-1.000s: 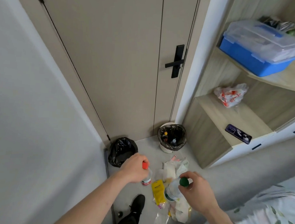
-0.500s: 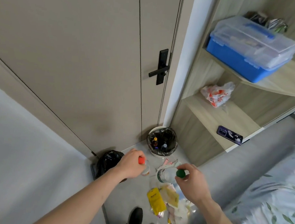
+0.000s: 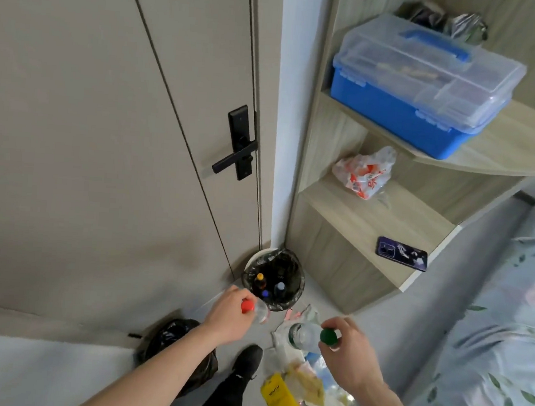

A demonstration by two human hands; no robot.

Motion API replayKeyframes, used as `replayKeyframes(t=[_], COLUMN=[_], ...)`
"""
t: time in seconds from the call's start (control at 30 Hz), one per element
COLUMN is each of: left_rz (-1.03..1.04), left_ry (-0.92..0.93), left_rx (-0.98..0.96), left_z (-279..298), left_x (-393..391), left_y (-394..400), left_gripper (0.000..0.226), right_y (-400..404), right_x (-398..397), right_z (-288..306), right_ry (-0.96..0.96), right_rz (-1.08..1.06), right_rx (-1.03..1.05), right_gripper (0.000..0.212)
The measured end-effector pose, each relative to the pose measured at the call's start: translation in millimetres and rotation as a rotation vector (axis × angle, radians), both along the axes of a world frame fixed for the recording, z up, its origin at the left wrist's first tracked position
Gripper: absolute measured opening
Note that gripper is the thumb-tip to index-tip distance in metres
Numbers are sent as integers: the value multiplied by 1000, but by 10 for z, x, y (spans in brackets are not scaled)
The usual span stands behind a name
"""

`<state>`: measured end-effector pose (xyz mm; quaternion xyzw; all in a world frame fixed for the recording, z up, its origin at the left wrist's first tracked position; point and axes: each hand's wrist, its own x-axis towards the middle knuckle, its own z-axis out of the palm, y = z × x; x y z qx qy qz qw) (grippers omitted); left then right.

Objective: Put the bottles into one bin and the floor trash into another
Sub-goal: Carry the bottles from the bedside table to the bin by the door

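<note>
Bottles: clear plastic red-capped bottle (image 3: 256, 311) and clear plastic green-capped bottle (image 3: 305, 335), low centre, now nearer the black-lined white bin (image 3: 273, 278) than before.
Surroundings: crumpled black bin bag (image 3: 169, 339) lower left; yellow packet (image 3: 279, 399) among floor litter below.
Fingers: left hand (image 3: 230, 315) grips the red-capped neck; right hand (image 3: 349, 350) pinches the green cap.

beige door (image 3: 105, 126) with black handle (image 3: 236, 155), wooden corner shelves (image 3: 370, 217), grey floor (image 3: 410, 326), floral bedding (image 3: 504, 349).
</note>
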<state>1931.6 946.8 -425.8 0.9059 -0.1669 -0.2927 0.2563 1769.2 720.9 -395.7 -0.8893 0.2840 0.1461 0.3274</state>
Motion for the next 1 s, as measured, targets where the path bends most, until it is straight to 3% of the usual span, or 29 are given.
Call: replayKeyframes(t=[0.3, 0.47, 0.67, 1.0], left_rz=[-87, -122, -126, -266], left_ry=[32, 31, -11, -65], left_rx=[67, 89, 90, 63], left_z=[-1411, -2305, -3322, -4213], left_x=[1310, 1670, 1957, 2340], left_y=[-716, -1067, -1303, -1581], left_gripper=[12, 10, 13, 11], right_y=[-395, -575, -712, -713], right_x=[1117, 1533, 1925, 2216], right_z=[-1023, -1823, -2786, -3712], right_ry=[101, 69, 54, 33], right_rz=[-157, -235, -184, -163], right_rx=[3, 54, 60, 82], right_gripper=[29, 29, 27, 28])
